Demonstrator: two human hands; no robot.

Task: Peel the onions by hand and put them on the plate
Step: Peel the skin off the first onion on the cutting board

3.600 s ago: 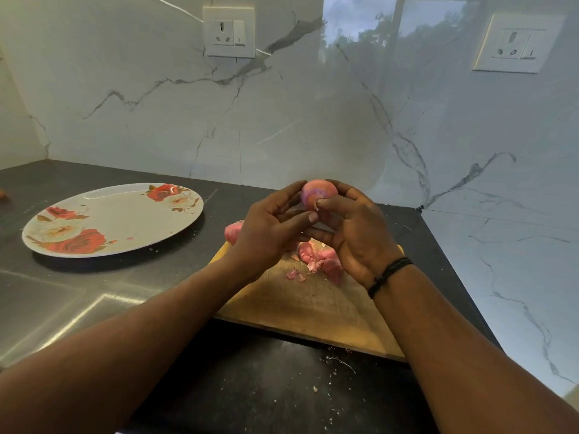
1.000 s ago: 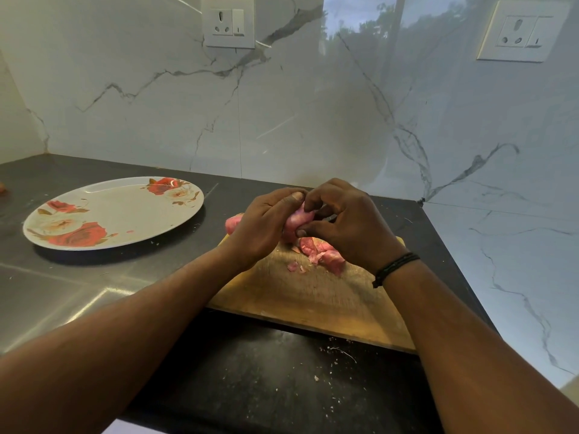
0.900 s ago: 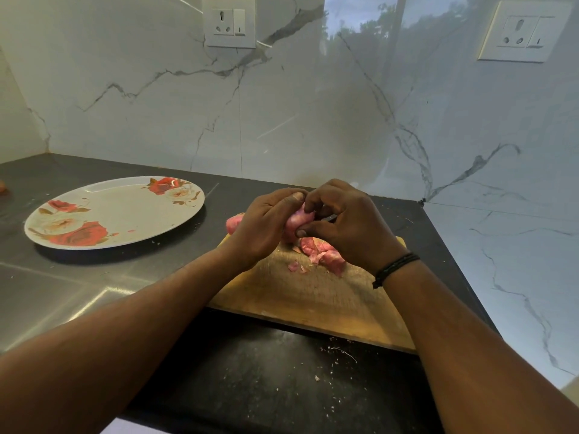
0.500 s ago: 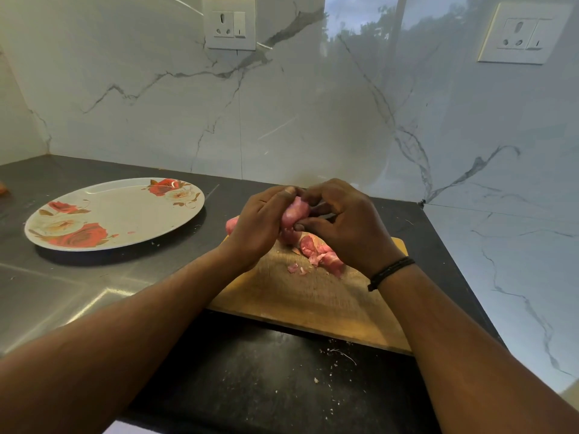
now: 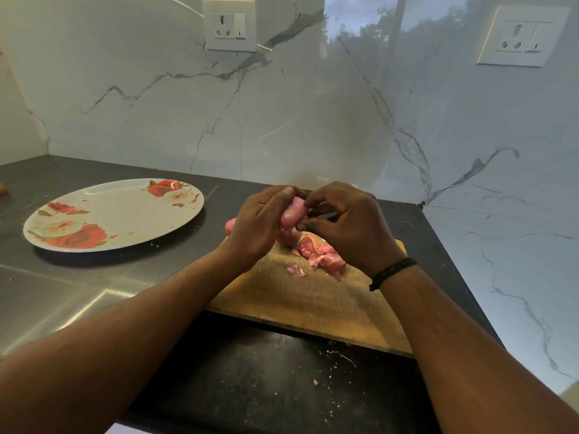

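Note:
My left hand (image 5: 257, 227) grips a small pink onion (image 5: 293, 213) above the far end of the wooden cutting board (image 5: 300, 302). My right hand (image 5: 347, 227) pinches at the onion's right side with thumb and fingertips. Another pink onion (image 5: 231, 225) peeks out behind my left hand, mostly hidden. A third pink piece (image 5: 289, 238) lies just below the held onion. A heap of pink onion skins (image 5: 319, 255) lies on the board under my right hand. The white plate with red roses (image 5: 112, 214) sits to the left on the dark counter and holds no onions.
The marble wall rises close behind the board, with a socket (image 5: 229, 25) at top centre and another socket (image 5: 520, 36) at top right. The counter's right edge (image 5: 454, 277) meets the side wall. Small skin crumbs (image 5: 338, 355) dot the counter in front of the board.
The onion came down from chest height to just above the board. Over the last second both hands lifted slightly, and my right fingers shifted along the onion's side.

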